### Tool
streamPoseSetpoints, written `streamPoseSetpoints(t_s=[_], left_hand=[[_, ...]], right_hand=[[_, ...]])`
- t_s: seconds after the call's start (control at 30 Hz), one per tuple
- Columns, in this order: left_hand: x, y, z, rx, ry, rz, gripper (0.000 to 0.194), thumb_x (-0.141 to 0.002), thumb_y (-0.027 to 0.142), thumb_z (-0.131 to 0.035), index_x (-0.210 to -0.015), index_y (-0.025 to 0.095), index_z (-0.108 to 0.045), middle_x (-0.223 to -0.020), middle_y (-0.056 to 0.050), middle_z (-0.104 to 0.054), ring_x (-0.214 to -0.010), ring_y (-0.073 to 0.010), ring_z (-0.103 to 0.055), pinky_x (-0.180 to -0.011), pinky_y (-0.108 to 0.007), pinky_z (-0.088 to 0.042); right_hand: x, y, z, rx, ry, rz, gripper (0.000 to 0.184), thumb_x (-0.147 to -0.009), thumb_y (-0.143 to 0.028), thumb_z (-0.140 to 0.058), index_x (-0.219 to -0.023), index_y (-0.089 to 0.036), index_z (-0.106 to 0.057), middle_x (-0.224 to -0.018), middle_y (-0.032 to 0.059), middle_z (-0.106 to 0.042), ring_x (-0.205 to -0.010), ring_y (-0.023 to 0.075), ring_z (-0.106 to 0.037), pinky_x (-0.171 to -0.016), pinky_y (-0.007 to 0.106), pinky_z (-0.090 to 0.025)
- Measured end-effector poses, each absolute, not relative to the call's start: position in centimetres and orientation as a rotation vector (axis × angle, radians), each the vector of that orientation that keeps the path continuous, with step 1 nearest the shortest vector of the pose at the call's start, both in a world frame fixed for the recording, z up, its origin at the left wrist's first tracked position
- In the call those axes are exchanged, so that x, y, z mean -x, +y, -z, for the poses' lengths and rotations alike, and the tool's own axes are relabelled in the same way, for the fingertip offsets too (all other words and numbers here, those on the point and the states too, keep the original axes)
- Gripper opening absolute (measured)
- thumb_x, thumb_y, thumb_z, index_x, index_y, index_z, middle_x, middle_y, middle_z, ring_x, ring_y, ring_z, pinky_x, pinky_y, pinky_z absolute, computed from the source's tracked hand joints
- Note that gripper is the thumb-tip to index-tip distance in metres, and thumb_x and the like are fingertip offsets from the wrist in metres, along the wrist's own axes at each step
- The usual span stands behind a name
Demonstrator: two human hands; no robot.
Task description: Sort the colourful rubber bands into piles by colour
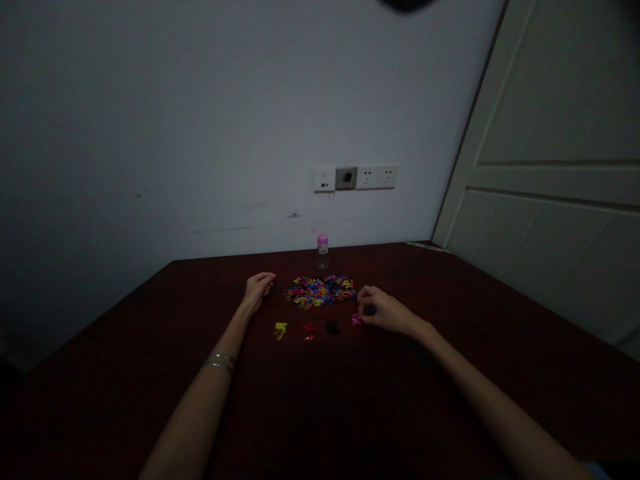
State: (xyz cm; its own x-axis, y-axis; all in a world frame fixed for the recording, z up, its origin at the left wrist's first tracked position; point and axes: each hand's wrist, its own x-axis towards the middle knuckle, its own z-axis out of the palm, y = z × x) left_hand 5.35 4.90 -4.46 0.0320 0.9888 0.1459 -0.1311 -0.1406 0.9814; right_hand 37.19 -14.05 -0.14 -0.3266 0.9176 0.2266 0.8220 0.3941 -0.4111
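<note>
My left hand (pixel 259 288) is curled closed; I can't tell if my right hand (pixel 381 311), beside pink clips (pixel 356 319), grips any.

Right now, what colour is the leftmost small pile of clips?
The leftmost small pile of clips is yellow, in the head view.

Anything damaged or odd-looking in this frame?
Yes: dark streaky scuffs mar the pale wall below and left of the white rectangular socket plate, possibly surface damage. A blurred, unidentifiable black shape intrudes at the top edge.
</note>
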Motion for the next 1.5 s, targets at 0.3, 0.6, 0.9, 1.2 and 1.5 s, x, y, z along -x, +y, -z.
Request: streamPoseSetpoints(t_s=[0.3,0.6,0.9,1.2,1.5], left_hand=[[-5.0,4.8,4.4,-1.218,0.96,-1.345,0.037,-0.05,0.036,-0.072,-0.074,0.01,-0.062,-0.05,0.003,-0.049,-0.036,-0.002,-0.032,-0.035,-0.017,-0.017],[-6.1,3.8,4.4,-1.577,1.184,-1.135,0.029,-0.054,0.039,-0.068,-0.064,0.012,-0.066,-0.044,0.002,-0.048,-0.039,-0.0061,-0.036,-0.039,-0.019,-0.022],[-5.9,1.9,3.9,-1.858,1.139,-0.991,0.02,-0.056,0.032,-0.068,-0.064,0.013,-0.069,-0.055,-0.002,-0.059,-0.051,-0.0111,-0.046,-0.05,-0.022,-0.033],[-5.6,2.6,5.0,-2.063,1.123,-1.019,0.021,-0.055,0.033,-0.07,-0.067,0.015,-0.069,-0.059,-0.002,-0.055,-0.054,-0.0114,-0.044,-0.049,-0.022,-0.032],[-6.2,1.9,4.8,-2.26,1.233,-0.982,0.023,-0.063,0.037,-0.065,-0.069,0.015,-0.067,-0.066,-0.002,-0.057,-0.06,-0.0128,-0.049,-0.056,-0.023,-0.037]], right_hand=[[-38.4,-13.7,0.3,1.502,-2.138,-0.245,0.015,-0.076,-0.032,-0.055,-0.077,-0.018,-0.06,-0.096,0.0059,-0.05,-0.088,0.0173,-0.051,-0.08,0.032,-0.042],[-40.0,-12.9,1.4,1.623,-2.116,-0.055,0.017,-0.079,-0.029,-0.048,-0.084,-0.02,-0.061,-0.099,0.0073,-0.052,-0.094,0.0194,-0.05,-0.081,0.033,-0.043],[-39.9,-13.0,1.5,1.651,-2.14,0.011,0.019,-0.081,-0.028,-0.045,-0.086,-0.02,-0.06,-0.099,0.0074,-0.052,-0.091,0.0198,-0.05,-0.077,0.032,-0.044],[-40.2,-12.6,2.0,1.67,-2.15,-0.022,0.017,-0.08,-0.026,-0.045,-0.083,-0.019,-0.06,-0.097,0.0067,-0.052,-0.088,0.0183,-0.051,-0.073,0.03,-0.044],[-39.8,-12.9,1.6,1.711,-2.152,-0.049,0.018,-0.079,-0.025,-0.045,-0.082,-0.018,-0.061,-0.095,0.0068,-0.053,-0.087,0.0174,-0.052,-0.075,0.028,-0.042]])
